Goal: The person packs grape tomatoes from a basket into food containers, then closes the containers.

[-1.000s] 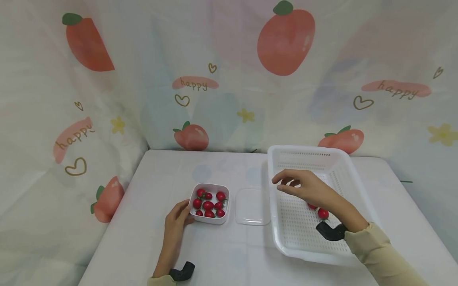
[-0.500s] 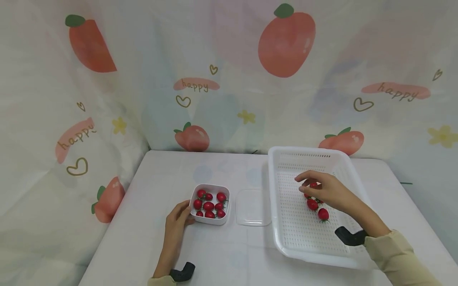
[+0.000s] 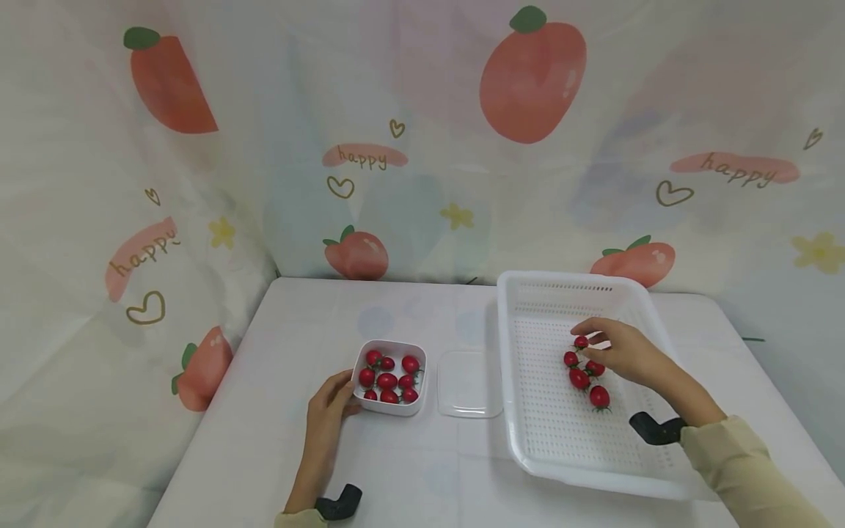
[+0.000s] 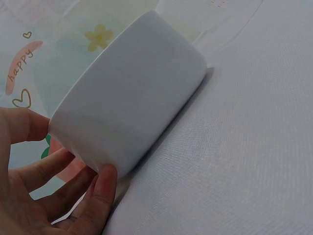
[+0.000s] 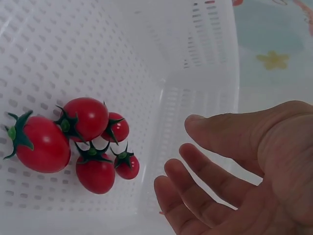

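My left hand (image 3: pixel 330 411) holds the near-left corner of a small white container (image 3: pixel 361 365) of several cherry tomatoes (image 3: pixel 386 380). In the left wrist view the thumb and fingers (image 4: pixel 98 188) cup the container's wall (image 4: pixel 127 103). My right hand (image 3: pixel 620 352) hovers inside the white perforated basket (image 3: pixel 505 345), just right of a cluster of several cherry tomatoes (image 3: pixel 579 378). The right wrist view shows that hand (image 5: pixel 234 171) with relaxed, spread fingers and nothing in it. There the tomatoes (image 5: pixel 83 120) lie to its left on the basket floor (image 5: pixel 98 44).
A clear plastic lid (image 3: pixel 470 383) lies flat between the container and the basket. All of it sits on a white table (image 3: pixel 297 315) walled by a peach-print curtain (image 3: pixel 422 147). Black wrist mounts (image 3: pixel 653 429) show on both arms.
My right hand moved right from the basket's left rim into its middle and let go of a tomato beside the cluster. The left hand has stayed on the container.
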The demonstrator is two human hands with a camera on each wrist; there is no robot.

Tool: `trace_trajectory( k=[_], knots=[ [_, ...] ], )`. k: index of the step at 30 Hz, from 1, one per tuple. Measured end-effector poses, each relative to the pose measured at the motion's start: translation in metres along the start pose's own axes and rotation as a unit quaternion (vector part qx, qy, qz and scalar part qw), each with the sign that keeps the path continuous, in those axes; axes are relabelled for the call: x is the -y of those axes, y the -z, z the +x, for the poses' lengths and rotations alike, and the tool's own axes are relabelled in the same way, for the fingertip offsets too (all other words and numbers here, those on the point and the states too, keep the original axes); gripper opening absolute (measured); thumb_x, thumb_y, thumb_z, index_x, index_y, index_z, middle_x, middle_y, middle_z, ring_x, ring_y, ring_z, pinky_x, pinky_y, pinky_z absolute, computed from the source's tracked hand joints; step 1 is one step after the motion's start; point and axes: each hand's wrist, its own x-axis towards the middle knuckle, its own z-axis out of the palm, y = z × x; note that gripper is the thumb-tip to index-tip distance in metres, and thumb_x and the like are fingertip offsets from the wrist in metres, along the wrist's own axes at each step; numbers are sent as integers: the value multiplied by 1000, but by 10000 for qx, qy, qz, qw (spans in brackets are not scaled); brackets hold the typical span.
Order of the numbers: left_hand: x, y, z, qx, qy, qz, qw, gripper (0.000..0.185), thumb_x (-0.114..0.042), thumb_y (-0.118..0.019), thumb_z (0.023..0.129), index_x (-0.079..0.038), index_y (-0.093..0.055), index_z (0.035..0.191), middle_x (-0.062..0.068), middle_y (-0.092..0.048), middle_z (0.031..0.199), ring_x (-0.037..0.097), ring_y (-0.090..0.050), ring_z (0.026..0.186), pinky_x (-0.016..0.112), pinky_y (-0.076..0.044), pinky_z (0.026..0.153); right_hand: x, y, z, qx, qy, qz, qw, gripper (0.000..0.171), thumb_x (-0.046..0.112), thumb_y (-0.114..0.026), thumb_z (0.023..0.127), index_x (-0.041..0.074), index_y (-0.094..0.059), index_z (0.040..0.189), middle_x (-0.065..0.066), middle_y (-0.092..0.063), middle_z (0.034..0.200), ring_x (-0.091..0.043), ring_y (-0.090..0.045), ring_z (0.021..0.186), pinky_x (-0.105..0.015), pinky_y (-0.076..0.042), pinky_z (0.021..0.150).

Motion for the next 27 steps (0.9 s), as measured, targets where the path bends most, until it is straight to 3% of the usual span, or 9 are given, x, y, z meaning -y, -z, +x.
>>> trace_trajectory(
  k=[7, 16, 27],
  knots=[
    [1, -1, 0, -29, 24, 71, 10000, 35, -32, -57, 108, -15, -65, 138, 10, -66, 138, 15, -69, 101, 22, -62, 88, -16, -2, 1, 183, -332, -33, 9993, 34, 7, -69, 96, -8, -63, 126, -31, -65, 125, -52, -63, 113, -56, -64, 86],
    [3, 0, 2, -36, -24, 78, 10000, 36, -31, -57, 108, -14, -64, 139, 11, -66, 139, 16, -69, 103, 23, -63, 88, -34, -3, 5, 596, -854, -66, 9945, 24, 6, -68, 95, -7, -66, 115, -31, -65, 118, -43, -65, 104, -50, -63, 85],
    [0, 0, 0, 31, -23, 26, 10000, 37, -33, -56, 108, -15, -63, 140, 10, -65, 141, 21, -68, 108, 22, -62, 90, -44, -13, 7, 682, -880, -2, 9938, 24, 5, -71, 92, -8, -67, 112, -27, -69, 110, -39, -66, 101, -50, -63, 86]
  ],
)
